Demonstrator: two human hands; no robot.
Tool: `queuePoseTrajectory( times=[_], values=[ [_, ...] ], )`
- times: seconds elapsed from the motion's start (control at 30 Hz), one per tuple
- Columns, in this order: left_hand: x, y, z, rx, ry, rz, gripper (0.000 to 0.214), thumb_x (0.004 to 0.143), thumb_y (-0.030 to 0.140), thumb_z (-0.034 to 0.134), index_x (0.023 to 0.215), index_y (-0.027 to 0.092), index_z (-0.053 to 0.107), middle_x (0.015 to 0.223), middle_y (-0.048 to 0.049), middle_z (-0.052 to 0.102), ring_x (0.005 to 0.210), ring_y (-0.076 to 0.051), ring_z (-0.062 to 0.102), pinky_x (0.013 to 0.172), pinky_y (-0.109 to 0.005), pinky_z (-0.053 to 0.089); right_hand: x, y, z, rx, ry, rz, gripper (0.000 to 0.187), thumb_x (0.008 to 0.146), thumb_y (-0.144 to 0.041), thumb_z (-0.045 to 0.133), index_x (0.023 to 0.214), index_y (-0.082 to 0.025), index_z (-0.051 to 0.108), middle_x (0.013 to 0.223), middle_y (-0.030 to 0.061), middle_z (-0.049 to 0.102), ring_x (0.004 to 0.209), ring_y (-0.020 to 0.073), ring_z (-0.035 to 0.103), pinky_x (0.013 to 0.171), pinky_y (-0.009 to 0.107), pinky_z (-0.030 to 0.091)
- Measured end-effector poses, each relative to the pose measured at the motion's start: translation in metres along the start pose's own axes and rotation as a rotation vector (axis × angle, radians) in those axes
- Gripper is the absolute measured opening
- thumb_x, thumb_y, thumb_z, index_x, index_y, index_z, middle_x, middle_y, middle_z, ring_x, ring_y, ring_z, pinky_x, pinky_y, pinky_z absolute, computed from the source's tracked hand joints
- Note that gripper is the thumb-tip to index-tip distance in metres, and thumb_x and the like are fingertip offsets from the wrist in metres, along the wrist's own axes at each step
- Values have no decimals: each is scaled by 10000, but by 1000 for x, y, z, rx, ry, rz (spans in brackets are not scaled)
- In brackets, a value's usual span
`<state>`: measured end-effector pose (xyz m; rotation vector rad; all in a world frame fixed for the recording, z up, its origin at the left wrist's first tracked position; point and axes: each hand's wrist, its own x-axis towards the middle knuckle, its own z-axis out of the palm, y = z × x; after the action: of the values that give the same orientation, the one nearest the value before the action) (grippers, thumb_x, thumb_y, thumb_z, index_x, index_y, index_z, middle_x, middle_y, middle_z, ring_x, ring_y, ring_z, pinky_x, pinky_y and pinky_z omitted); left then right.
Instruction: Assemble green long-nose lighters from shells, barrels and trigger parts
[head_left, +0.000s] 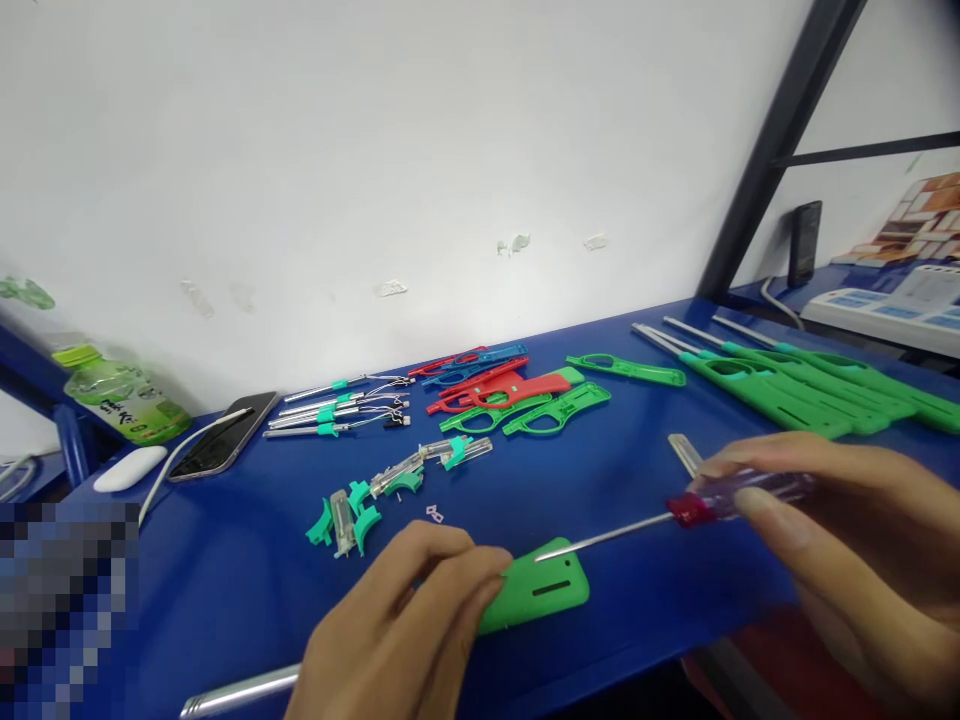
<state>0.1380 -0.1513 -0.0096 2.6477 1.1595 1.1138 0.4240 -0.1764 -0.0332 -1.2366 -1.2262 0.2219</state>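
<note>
My left hand [405,620] is closed around a green long-necked lighter [540,595], holding it low over the blue table. The lighter's slotted handle end points right, and its metal tube [240,692] sticks out to the left of my hand. In my right hand [862,560] is a screwdriver [611,536] with a clear purplish handle and a red collar. Its tip meets the upper edge of the green handle, or hovers just over it; I cannot tell which. A clear, narrow part [684,455] lies behind my right fingers, partly hidden.
On the blue table [600,650] lie clear tanks with teal triggers [343,520], metal tubes with wires [322,412], red, blue and green handle shells [495,385], and several green lighters [780,395]. A phone [225,440] and a bottle [124,395] are at left.
</note>
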Motion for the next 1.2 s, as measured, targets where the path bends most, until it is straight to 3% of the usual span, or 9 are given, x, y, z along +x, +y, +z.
queuePoseTrajectory(
  times=[0.2,0.33,0.53,0.7,0.77,0.9,1.2],
  values=[
    [0,0,14,-180,-52,-55,243,1063,118,620,1169,331,669,1072,79,772,920,-49,780,872,-74,575,-7,3,4,16,28,60,174,950,-402,809,1123,-417,813,1108,-14,797,941,259,746,832,379,653],
    [-1,0,20,-217,-31,-77,265,1039,88,650,1144,329,683,1047,94,772,896,-35,766,877,-66,564,-7,2,7,23,-7,20,148,955,-376,808,1098,-414,815,1102,-26,804,989,244,738,906,346,643],
    [3,4,20,-264,-35,-77,269,1026,62,653,1119,311,697,1015,73,779,863,-59,768,831,-95,587,-6,-1,9,10,-27,-34,81,962,-379,791,1039,-369,814,997,16,806,900,258,752,796,358,679],
    [3,5,20,-245,-11,-58,262,1024,73,661,1127,311,694,1030,80,782,872,-49,765,836,-86,581,-9,-1,7,-20,-7,-61,108,957,-358,794,1060,-384,818,1061,-2,813,986,278,753,1059,473,624],
    [2,5,21,-246,-7,-57,272,1025,68,660,1136,315,693,1030,84,783,872,-47,768,837,-85,582,-9,-1,8,-31,7,-72,138,961,-349,794,1084,-404,819,1065,-29,814,979,251,745,1069,427,611],
    [1,4,21,-249,-11,-50,286,1028,66,656,1163,315,695,1046,82,784,889,-47,773,856,-87,584,-8,-1,9,-52,15,-54,174,971,-371,788,1128,-441,819,1079,-57,820,936,221,740,916,343,641],
    [-2,2,21,-231,-20,-41,284,1034,64,643,1167,308,701,1063,79,782,903,-40,769,873,-79,573,-9,1,7,-26,-18,-102,176,993,-320,769,1122,-432,811,1089,-68,814,1035,207,734,1072,331,597]
  ],
)
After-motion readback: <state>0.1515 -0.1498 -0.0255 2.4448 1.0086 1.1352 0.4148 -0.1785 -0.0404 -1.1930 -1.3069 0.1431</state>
